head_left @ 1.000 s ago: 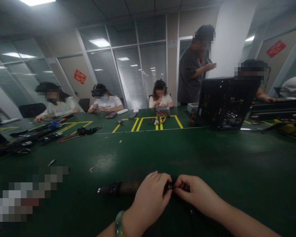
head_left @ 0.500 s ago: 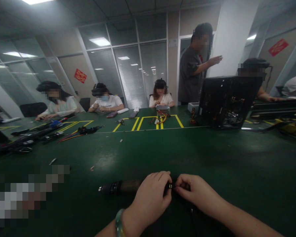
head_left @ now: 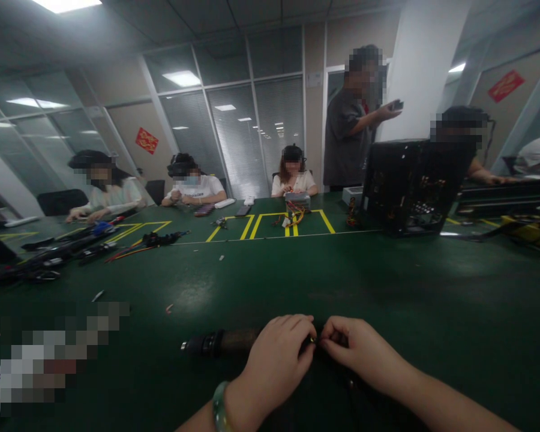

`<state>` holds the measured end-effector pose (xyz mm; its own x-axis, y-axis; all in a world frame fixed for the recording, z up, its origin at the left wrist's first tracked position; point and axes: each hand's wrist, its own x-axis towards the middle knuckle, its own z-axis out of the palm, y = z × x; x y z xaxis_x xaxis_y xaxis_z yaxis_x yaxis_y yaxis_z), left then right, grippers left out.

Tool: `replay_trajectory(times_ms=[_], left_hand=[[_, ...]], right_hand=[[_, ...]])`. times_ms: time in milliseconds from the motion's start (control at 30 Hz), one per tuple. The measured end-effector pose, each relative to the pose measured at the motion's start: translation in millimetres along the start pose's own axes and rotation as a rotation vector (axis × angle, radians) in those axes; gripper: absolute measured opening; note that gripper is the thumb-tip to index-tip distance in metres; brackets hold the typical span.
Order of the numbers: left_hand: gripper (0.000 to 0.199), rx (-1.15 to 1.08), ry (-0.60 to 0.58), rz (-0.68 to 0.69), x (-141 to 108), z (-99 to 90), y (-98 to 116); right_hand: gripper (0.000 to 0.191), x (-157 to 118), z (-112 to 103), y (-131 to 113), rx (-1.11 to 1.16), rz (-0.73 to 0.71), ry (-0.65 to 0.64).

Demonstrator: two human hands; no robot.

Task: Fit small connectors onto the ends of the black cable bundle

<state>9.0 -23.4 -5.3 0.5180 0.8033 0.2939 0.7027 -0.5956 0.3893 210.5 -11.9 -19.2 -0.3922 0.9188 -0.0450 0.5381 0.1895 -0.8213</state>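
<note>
A dark cylindrical tool (head_left: 239, 342), much like an electric screwdriver, lies across the green table (head_left: 270, 276) in front of me, its short metal tip pointing left. Around its right part my left hand (head_left: 279, 355) is closed, wearing a green bangle (head_left: 220, 405) at the wrist. A small black end piece with a shiny metallic spot (head_left: 313, 339) shows at the left fingertips. Thumb and fingers of my right hand (head_left: 357, 348) pinch together just right of that spot. What they hold is small, dark and mostly hidden. A dark cord seems to run below the right hand.
Black cables (head_left: 58, 252) pile up on the left. A black computer case (head_left: 416, 186) stands at back right. Across the table is a power supply (head_left: 297, 198) with coloured wires, near a seated person (head_left: 293, 180). Small scraps (head_left: 169, 308) lie ahead. Blurred blocks cover something at near left.
My fingertips have drawn slightly closer together, and less of the black end piece shows between them. The tool stays where it was. A standing person's hand now shows a small dark object.
</note>
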Motion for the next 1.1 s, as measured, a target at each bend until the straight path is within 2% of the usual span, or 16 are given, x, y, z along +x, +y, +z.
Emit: replay_trajectory(times_ms=[300, 500, 800, 1100], left_hand=[[0.019, 0.010, 0.004, -0.025, 0.2, -1.5, 2.1], [0.013, 0.023, -0.017, 0.015, 0.7, -1.5, 0.9], [0.015, 0.020, -0.004, -0.010, 0.1, -2.8, 2.8], [0.017, 0.007, -0.011, 0.004, -0.5, -1.5, 1.7]], right_hand=[[0.012, 1.3, 0.4, 0.1, 0.023, -0.015, 0.015], [0.012, 1.6, 1.4, 1.6, 0.006, -0.022, 0.017], [0.011, 0.1, 0.0, -1.7, -0.006, -0.014, 0.015], [0.012, 2.0, 2.3, 4.7, 0.008, -0.014, -0.001]])
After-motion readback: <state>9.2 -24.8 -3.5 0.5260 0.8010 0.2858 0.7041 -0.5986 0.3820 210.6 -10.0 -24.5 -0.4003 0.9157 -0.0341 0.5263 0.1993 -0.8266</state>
